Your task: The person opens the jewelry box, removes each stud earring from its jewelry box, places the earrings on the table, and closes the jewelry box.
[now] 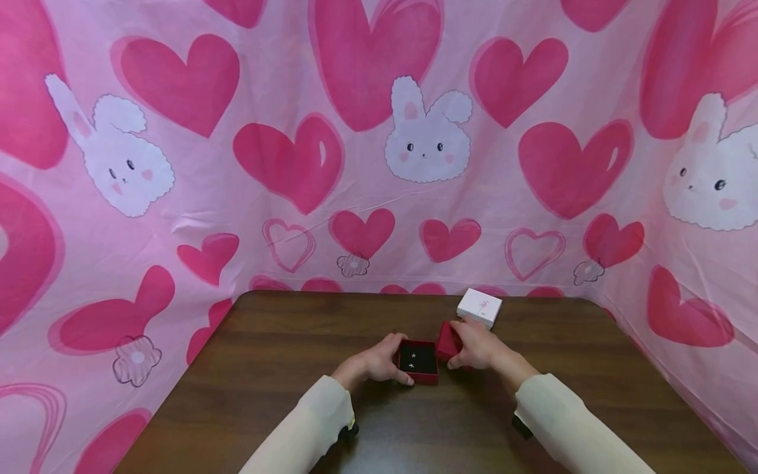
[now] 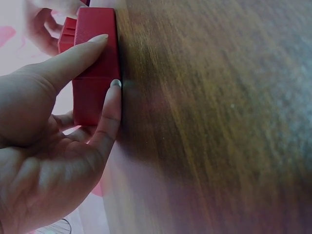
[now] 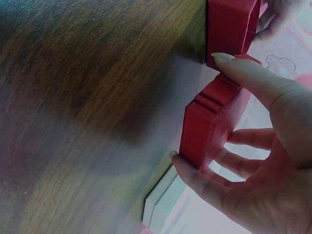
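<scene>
A red jewelry box (image 1: 428, 378) stands on the table with its black lining and two small silver star-shaped earrings (image 1: 413, 356) showing. My left hand (image 1: 381, 359) grips it from the left, the thumb along the near wall (image 2: 90, 58) and the fingers round the side. Just to the right, my right hand (image 1: 478, 345) holds the red lid (image 1: 447, 343) tilted beside the box. In the right wrist view the thumb and fingers span the lid (image 3: 207, 124), whose corner comes right up to the box (image 3: 229, 29).
A white box (image 1: 478, 306) with a pink print lies behind the right hand, close to the table's back edge. The dark wooden table (image 1: 284, 342) is enclosed by pink cloth (image 1: 367, 191) with hearts and rabbits.
</scene>
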The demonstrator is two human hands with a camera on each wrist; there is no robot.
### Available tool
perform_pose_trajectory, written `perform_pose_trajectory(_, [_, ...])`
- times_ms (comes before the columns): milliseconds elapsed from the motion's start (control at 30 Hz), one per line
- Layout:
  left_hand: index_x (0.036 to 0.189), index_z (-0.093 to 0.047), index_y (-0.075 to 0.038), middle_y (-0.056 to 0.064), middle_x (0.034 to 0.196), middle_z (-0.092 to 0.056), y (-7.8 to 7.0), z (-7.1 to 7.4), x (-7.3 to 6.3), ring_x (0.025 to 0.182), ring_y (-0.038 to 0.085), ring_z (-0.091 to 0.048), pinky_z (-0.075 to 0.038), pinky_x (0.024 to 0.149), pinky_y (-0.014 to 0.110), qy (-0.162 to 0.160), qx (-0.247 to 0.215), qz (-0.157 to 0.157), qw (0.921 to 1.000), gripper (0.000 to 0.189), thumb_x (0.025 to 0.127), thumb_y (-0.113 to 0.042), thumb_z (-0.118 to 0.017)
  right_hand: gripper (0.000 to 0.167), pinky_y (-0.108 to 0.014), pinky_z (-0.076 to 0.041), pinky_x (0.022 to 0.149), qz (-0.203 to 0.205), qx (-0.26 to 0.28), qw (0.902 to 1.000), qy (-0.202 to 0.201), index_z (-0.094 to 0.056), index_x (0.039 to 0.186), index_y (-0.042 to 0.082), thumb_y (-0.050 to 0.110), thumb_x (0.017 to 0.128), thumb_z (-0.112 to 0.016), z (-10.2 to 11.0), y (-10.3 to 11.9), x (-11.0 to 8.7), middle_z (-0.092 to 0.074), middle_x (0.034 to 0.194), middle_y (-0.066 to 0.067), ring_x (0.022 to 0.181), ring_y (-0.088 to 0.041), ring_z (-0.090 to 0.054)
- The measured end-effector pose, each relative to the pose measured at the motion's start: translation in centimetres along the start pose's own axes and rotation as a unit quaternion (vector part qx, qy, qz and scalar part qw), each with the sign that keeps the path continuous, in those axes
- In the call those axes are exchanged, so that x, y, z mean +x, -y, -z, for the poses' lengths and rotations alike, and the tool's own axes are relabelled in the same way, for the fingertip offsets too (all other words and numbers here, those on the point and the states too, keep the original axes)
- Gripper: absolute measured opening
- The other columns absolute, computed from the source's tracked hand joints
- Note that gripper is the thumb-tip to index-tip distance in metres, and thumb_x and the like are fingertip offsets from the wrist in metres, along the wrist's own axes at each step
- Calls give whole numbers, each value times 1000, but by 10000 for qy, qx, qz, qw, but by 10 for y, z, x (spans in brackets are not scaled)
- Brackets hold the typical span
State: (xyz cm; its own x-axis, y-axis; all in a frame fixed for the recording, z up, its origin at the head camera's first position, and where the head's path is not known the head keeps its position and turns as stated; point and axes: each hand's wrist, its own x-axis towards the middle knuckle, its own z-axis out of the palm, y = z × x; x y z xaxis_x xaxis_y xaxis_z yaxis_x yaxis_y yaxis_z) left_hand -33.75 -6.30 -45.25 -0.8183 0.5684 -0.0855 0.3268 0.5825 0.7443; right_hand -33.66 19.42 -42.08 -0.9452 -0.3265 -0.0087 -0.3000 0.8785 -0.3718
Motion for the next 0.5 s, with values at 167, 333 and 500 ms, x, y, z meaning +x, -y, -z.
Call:
perform_pose_trajectory(167, [141,-44,-7,6,123,-49,3,-1,1,112,23,-48,-41,106,48,-1,16,59,10000,76,80,-15,-89,85,-55,-53,90,-61,-151,9999,-57,-54,140,-3,24,70,-94,1,0,-1,-53,135,-22,114,-37,-49])
perform_pose_trajectory(333, [140,-45,-6,8,123,-49,1,1,0,112,26,-49,-40,107,51,14,-104,55,9999,77,79,-15,-90,87,-58,-53,89,-80,-340,9993,-97,-52,143,-3,22,70,-94,3,2,-5,-50,139,-24,116,-39,-47])
perform_pose_trajectory(500, [142,-43,-6,8,125,-49,2,1,0,113,24,-49,-41,107,48,30,54,72,10000,77,80,-17,-89,87,-58,-52,90,-25,-418,9991,-108,-53,141,-4,23,70,-94,4,0,-8,-50,137,-24,115,-40,-47])
